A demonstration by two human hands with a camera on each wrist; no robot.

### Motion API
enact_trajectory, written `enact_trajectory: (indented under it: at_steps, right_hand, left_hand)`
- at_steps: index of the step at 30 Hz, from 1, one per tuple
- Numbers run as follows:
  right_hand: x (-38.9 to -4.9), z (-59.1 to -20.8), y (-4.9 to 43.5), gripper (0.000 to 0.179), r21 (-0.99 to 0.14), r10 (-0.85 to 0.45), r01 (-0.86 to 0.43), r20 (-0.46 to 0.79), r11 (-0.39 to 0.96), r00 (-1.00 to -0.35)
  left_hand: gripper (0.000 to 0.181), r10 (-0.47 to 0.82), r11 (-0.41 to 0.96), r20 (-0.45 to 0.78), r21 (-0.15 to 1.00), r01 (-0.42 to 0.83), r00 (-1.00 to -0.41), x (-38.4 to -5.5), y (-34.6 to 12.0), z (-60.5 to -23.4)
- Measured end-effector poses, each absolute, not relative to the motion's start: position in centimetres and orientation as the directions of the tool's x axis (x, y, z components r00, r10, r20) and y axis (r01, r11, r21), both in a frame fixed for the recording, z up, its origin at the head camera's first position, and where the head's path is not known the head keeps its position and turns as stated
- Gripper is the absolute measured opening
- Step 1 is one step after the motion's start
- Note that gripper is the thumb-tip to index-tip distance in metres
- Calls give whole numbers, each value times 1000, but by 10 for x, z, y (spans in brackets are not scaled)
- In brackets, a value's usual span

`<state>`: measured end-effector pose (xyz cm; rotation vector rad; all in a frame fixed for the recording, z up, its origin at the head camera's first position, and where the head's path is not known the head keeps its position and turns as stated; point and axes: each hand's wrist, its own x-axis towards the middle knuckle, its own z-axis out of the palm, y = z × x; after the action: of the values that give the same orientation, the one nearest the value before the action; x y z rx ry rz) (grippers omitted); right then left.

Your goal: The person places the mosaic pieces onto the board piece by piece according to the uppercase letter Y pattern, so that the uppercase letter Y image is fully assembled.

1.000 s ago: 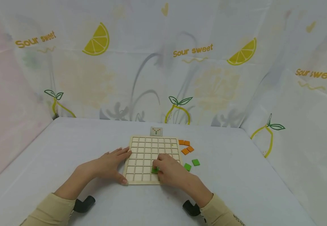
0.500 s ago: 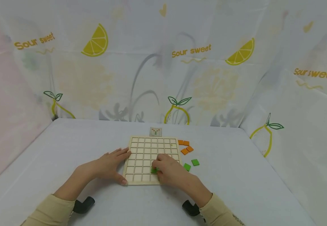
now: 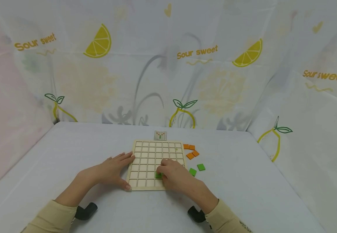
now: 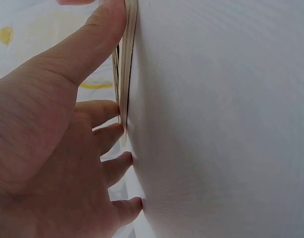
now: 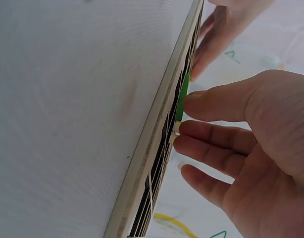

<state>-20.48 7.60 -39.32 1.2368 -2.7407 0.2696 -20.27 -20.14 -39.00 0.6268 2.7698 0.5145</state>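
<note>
A green tile [image 3: 158, 175], partly hidden, is pinched by the right hand [image 3: 175, 174] at the grid board [image 3: 142, 168]'s near rows. The left hand [image 3: 111, 170], fingers spread, touches the board's left side. Under the board is a white-covered table [image 3: 252, 181]; behind it, lemon-printed drapes [image 3: 145, 35]. Just beyond the board, a small card [image 3: 160, 135] is hard to read. Both sleeves [image 3: 53, 216] are cut off.

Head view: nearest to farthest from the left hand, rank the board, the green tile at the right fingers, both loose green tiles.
1. Board: touched by the left hand.
2. Pinched green tile: over the board.
3. Inner loose green tile: right of the board.
4. Outer loose green tile: farther right.
</note>
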Motion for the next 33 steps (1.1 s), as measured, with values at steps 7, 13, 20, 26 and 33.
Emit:
enact_trajectory:
  at_steps: [7, 13, 20, 26, 33]
  right_hand:
    - [-203, -390, 76, 26, -120, -741, -764, 188, 634, -645]
    - [-201, -389, 75, 21, -106, -747, -769, 184, 631, -639]
    - [-200, -389, 74, 16, -108, -732, -750, 163, 653, -661]
    - [-198, -388, 74, 13, -119, -726, -745, 168, 657, -667]
    - [-198, -387, 73, 12, -121, -726, -745, 167, 656, -667]
  left_hand:
    - [115, 457, 844, -165, 392, 367, -874, -201, -200, -387]
    - [115, 457, 844, -170, 394, 365, -873, -201, -200, -387]
    - [116, 448, 845, -187, 407, 347, -874, -202, -200, -386]
    - [116, 454, 845, -173, 396, 360, -874, -200, -200, -387]
    - [116, 453, 849, -169, 381, 366, -875, -204, -202, -390]
